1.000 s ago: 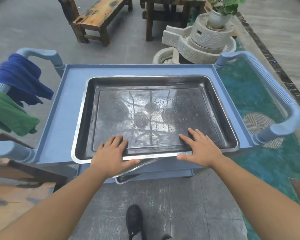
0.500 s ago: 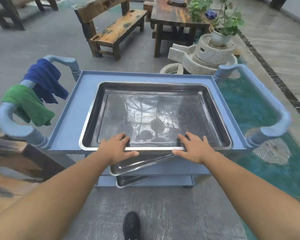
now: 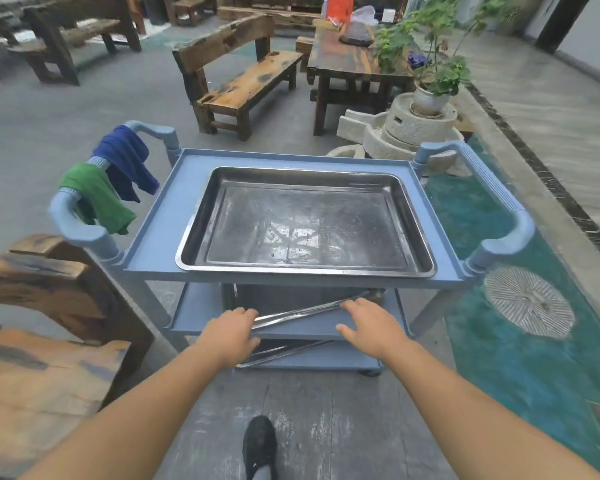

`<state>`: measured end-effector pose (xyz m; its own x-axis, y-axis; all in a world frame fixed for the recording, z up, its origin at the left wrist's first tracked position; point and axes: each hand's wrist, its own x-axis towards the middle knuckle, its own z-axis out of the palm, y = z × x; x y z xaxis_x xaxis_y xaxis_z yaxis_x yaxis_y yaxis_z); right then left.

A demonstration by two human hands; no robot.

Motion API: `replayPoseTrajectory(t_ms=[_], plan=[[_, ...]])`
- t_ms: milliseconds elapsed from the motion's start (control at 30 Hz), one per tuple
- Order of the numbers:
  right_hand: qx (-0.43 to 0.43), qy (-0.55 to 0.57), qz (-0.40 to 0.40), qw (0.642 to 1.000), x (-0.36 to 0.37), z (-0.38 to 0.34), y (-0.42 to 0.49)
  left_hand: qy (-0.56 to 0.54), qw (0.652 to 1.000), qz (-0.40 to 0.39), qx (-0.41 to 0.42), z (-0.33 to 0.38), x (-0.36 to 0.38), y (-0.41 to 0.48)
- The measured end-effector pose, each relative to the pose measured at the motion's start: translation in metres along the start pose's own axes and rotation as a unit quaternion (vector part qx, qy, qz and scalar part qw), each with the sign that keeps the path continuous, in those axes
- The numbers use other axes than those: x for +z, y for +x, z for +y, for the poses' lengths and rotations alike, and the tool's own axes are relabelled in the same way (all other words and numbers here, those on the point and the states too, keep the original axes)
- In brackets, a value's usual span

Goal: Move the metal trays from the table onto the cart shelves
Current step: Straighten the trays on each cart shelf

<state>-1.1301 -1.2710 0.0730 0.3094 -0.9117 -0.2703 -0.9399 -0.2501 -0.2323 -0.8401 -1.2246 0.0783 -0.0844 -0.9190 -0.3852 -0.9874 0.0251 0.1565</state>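
Note:
A large metal tray [image 3: 305, 223] lies flat on the top shelf of the blue cart [image 3: 160, 216], with no hand on it. A second tray [image 3: 309, 310] sits askew on the middle shelf, its near rim sticking out toward me. My left hand [image 3: 231, 330] rests on that rim's left end, fingers curled over it. My right hand [image 3: 371, 325] lies at its right end, fingers spread. A third tray [image 3: 278, 353] pokes out of the bottom shelf below.
Blue and green cloths [image 3: 115, 181] hang on the cart's left handle. A wooden table [image 3: 32, 382] is at my near left. A bench [image 3: 243, 81], table [image 3: 354, 67] and stone planter [image 3: 413, 126] stand beyond the cart. My black shoe [image 3: 258, 445] is on the floor.
Both hands have come off the top tray's near rim and dropped to the tray on the middle shelf. The view has pulled back and tilted up.

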Motion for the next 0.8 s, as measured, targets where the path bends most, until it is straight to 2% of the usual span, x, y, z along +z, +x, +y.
replayPoseTrajectory(t_ms=[100, 300, 467, 567, 667, 800], plan=[[0.016, -0.022, -0.060, 0.998, 0.005, 0.003, 0.007, 0.072, 0.995, -0.067, 0.019, 0.010, 0.017, -0.007], [0.057, 0.008, -0.119, 0.991, 0.032, 0.011, 0.022, 0.010, 0.999, -0.039, 0.017, 0.010, 0.028, 0.016], [0.073, 0.024, -0.132, 0.988, 0.064, 0.027, 0.047, 0.019, 0.998, -0.050, 0.028, -0.008, 0.044, 0.058], [0.071, 0.030, -0.115, 0.990, 0.092, 0.040, 0.063, 0.015, 0.999, -0.042, 0.024, -0.016, 0.070, 0.084], [0.066, 0.030, -0.079, 0.994, 0.130, 0.062, 0.097, 0.060, 0.997, -0.036, 0.040, -0.021, 0.116, 0.125], [0.029, 0.027, -0.015, 0.999, 0.184, 0.094, 0.152, 0.087, 0.995, 0.018, 0.043, -0.032, 0.177, 0.191]])
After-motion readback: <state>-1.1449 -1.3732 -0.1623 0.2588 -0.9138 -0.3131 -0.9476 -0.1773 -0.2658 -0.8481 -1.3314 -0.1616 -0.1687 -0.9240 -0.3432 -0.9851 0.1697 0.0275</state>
